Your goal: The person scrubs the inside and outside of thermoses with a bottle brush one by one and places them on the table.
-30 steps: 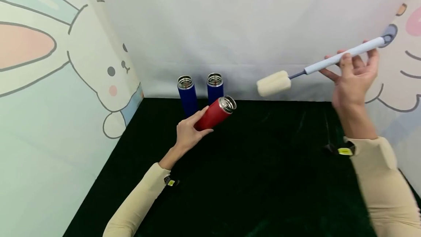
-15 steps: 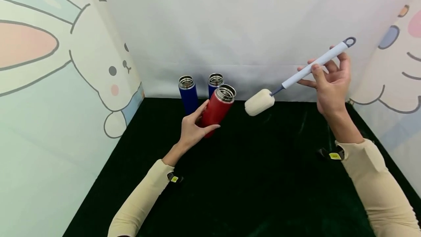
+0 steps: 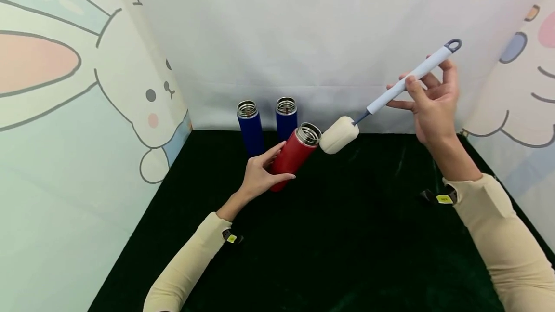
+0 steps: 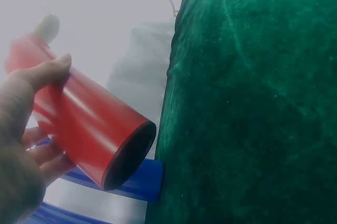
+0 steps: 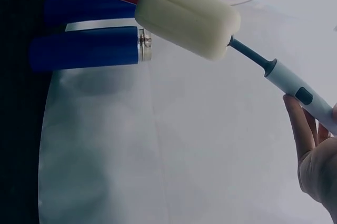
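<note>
My left hand (image 3: 258, 176) grips a red bottle (image 3: 291, 159) with an uncapped steel mouth, tilted so the mouth points up and right. In the left wrist view its dark base (image 4: 130, 155) faces the camera, and my thumb and fingers wrap its body. With my right hand (image 3: 435, 105) I pinch the pale blue handle (image 3: 409, 81) of a bottle brush. The brush's white sponge head (image 3: 339, 135) points down-left, right at the red bottle's mouth. In the right wrist view the sponge (image 5: 187, 16) overlaps the bottle's neck.
Two blue bottles with open steel mouths, one on the left (image 3: 250, 131) and one on the right (image 3: 286, 120), stand upright behind the red bottle near the back wall (image 3: 347, 37). A dark green cloth (image 3: 347, 235) covers the table. Printed walls flank both sides.
My right hand has brought the brush left and down, so its sponge is now at the red bottle's mouth. The red bottle has shifted slightly right and down, its tilt varying.
</note>
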Tool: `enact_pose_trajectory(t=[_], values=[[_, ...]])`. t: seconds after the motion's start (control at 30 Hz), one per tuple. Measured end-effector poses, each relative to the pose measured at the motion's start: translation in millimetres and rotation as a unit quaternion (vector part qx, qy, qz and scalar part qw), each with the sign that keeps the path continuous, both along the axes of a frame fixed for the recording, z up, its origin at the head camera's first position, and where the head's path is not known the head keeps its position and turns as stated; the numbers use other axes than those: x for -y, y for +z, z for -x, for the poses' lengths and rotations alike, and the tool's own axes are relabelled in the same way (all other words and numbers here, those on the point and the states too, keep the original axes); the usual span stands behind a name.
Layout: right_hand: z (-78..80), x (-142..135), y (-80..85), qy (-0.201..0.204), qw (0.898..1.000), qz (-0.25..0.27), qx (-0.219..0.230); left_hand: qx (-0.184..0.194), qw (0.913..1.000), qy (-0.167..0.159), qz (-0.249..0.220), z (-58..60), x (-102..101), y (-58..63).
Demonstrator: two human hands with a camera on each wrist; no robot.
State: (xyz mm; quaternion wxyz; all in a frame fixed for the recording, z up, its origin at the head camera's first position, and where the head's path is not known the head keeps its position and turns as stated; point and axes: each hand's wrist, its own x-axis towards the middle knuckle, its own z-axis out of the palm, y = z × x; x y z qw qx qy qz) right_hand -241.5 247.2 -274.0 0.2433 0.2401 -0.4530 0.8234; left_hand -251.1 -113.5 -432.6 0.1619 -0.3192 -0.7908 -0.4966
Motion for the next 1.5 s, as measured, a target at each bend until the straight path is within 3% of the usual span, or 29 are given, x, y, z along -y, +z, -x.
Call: enact_pose_trajectory(t=[0.47, 0.87, 1.1, 1.2, 1.4, 1.5], values=[[4.8, 3.6, -2.1, 0.016, 0.999, -0.028, -0.002, 0.032, 0.9992, 0.021, -0.011, 2.2, -7.5, -5.6], [3.7, 15.1, -4.8, 0.056, 0.998, -0.02, 0.003, 0.028, 0.9989, 0.034, 0.014, 1.2, -7.6, -7.8], [5.6, 28.8, -7.1, 0.03, 0.999, -0.028, -0.021, 0.035, 0.9987, 0.033, 0.015, -0.4, -11.4, -10.1], [6.2, 33.9, -6.2, 0.02, 0.999, -0.024, -0.035, 0.024, 0.9985, 0.041, 0.026, -0.1, -12.2, -11.3], [7.4, 41.2, -2.6, 0.056, 0.996, 0.029, -0.055, -0.023, 0.9965, 0.056, 0.057, 0.5, -13.6, -11.9], [9.2, 42.3, -3.2, 0.045, 0.997, 0.031, -0.061, -0.04, 0.9952, 0.059, 0.066, -0.7, -13.5, -11.1]])
